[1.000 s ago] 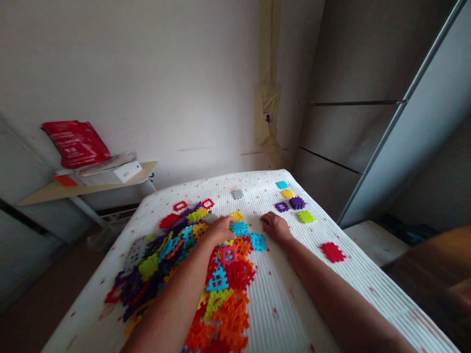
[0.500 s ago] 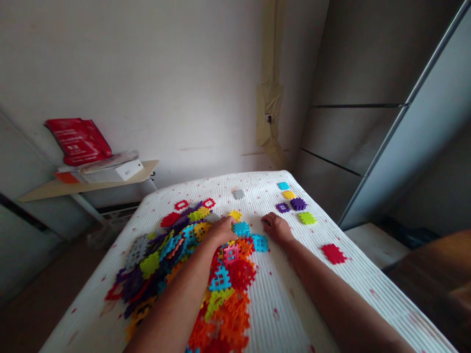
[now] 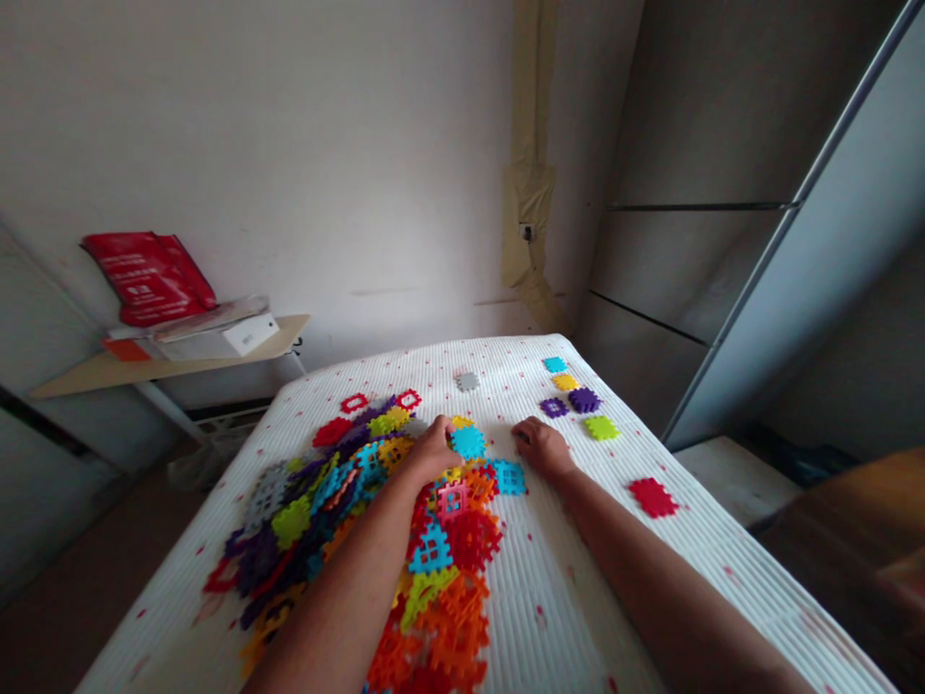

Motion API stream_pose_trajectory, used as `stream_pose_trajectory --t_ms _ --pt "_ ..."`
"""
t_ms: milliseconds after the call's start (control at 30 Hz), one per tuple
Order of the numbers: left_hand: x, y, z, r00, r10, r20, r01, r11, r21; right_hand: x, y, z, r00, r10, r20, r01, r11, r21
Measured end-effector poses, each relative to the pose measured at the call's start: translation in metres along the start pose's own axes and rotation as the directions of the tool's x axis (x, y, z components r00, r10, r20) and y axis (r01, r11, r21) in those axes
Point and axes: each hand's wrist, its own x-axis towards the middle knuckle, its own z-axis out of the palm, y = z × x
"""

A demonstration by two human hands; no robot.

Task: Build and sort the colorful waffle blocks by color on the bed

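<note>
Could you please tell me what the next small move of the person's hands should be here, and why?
Probably the left hand should lift the blue waffle block beside its fingers and set it by the matching blue piece at the far end, since single pieces already lie apart there, away from the heap.

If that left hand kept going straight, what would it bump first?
Probably the yellow plastic block just past the fingers of the left hand, beside a blue block; depth is hard to judge.

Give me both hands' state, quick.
Left hand: fingers on a cyan plastic waffle block; whether it grips cannot be told.
Right hand: curled on the white ribbed mattress, nothing visible in it.
</note>
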Motion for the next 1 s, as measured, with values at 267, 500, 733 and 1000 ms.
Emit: stream_pose_trajectory --t_ms 267,500,733,1000 --pt "-0.003 -0.003 -0.001 0.999 0.040 -0.036 -0.045 0.988 -0.146 0.001 0.001 0.000 1.000 0.000 -0.001 0.000 1.000 0.021" --pt "-0.004 -0.003 0.001 0.996 0.078 -0.043 -0.085 0.977 -0.194 -0.002 0.000 -0.002 0.999 -0.036 -0.035 0.039 0.996 0.084" --pt "-0.005 -0.001 0.002 0.982 0.174 -0.079 -0.188 0.949 -0.251 0.003 -0.020 -0.011 0.915 -0.364 -0.174 0.398 0.886 0.240" --pt "-0.003 0.001 0.008 0.972 0.211 -0.107 -0.233 0.930 -0.285 0.008 -0.057 -0.018 0.883 -0.464 -0.066 0.468 0.882 0.061"
